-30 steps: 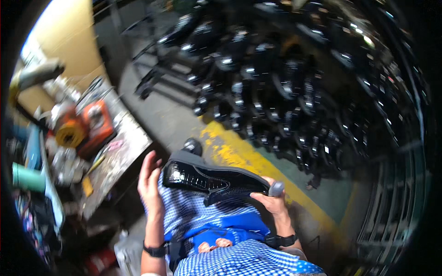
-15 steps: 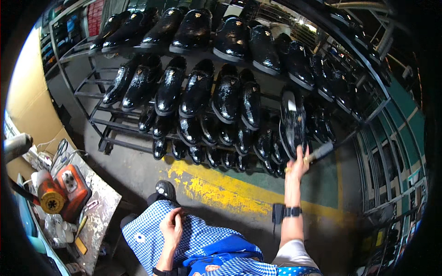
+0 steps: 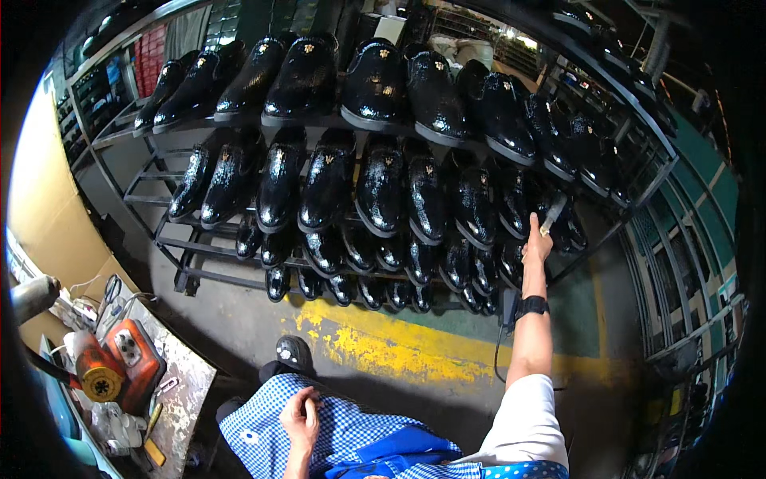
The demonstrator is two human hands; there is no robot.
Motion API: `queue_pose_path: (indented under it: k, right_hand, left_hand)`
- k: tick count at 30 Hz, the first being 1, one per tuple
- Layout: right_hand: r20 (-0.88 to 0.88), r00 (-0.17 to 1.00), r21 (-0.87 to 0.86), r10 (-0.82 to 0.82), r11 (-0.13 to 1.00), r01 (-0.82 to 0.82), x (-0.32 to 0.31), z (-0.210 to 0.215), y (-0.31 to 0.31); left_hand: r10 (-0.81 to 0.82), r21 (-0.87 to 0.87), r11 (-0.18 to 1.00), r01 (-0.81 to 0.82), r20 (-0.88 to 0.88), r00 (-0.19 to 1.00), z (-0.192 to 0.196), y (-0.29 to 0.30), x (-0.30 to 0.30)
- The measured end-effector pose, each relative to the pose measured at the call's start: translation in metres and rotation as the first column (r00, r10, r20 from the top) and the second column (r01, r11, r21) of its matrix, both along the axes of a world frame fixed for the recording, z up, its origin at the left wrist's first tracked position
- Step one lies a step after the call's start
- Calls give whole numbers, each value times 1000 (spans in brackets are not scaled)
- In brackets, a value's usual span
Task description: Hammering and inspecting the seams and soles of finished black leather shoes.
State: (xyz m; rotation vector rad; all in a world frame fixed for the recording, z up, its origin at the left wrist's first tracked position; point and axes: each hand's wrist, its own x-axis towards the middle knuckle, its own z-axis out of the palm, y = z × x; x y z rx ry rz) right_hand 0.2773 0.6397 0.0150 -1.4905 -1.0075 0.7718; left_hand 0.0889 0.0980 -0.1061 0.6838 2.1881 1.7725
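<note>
The left hand (image 3: 301, 415) rests loosely curled on the blue checked apron (image 3: 351, 435). Left of it, an orange tool (image 3: 132, 363) sits on a gritty table (image 3: 187, 391). Beyond the yellow floor stripe (image 3: 383, 347), the right hand (image 3: 536, 247) grips a grey-handled tool (image 3: 552, 214) against glossy black shoes (image 3: 383, 191) on a metal rack (image 3: 191, 247).

We see our own body from above, dressed in a blue-and-white checked apron (image 3: 343, 435) that spreads over our lap, with a panel of solid bright blue cloth (image 3: 403, 451) lying across it near the lower edge. Our right arm wears a short white sleeve (image 3: 527, 423) ending above the elbow, and a black wristband (image 3: 531, 306) circles that wrist. One black shoe (image 3: 293, 354) with a rounded toe shows past the apron's edge.
</note>
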Motion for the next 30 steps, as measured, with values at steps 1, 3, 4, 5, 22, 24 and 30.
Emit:
queue_pose_path:
  k: [1,3,4,5,22,24,30]
  right_hand:
    - [-19,997,-127,71,989,-73,-2,11,0]
    - [17,968,-280,250,931,-236,-4,24,-4]
    - [64,952,-317,299,911,-265,-2,29,-4]
    - [109,931,-356,348,888,-291,3,32,-4]
    - [-607,716,-158,343,832,-532,74,-29,-124]
    - [-693,682,-139,234,885,-445,72,-47,-121]
    - [-875,457,-59,159,903,-427,63,-78,-166]
  left_hand:
    - [1,7,1000,-1,-5,1000,-1,-1,-1]
    - [-59,-37,998,57,-32,998,-2,-2,-1]
    - [-56,-47,998,53,-57,997,-1,-1,-1]
    - [-53,-41,998,51,-58,997,1,1,-1]
    - [-41,-17,999,39,-122,992,6,5,3]
    - [-36,13,999,37,-66,997,2,2,4]
    - [-21,81,996,25,-51,998,-9,-6,5]
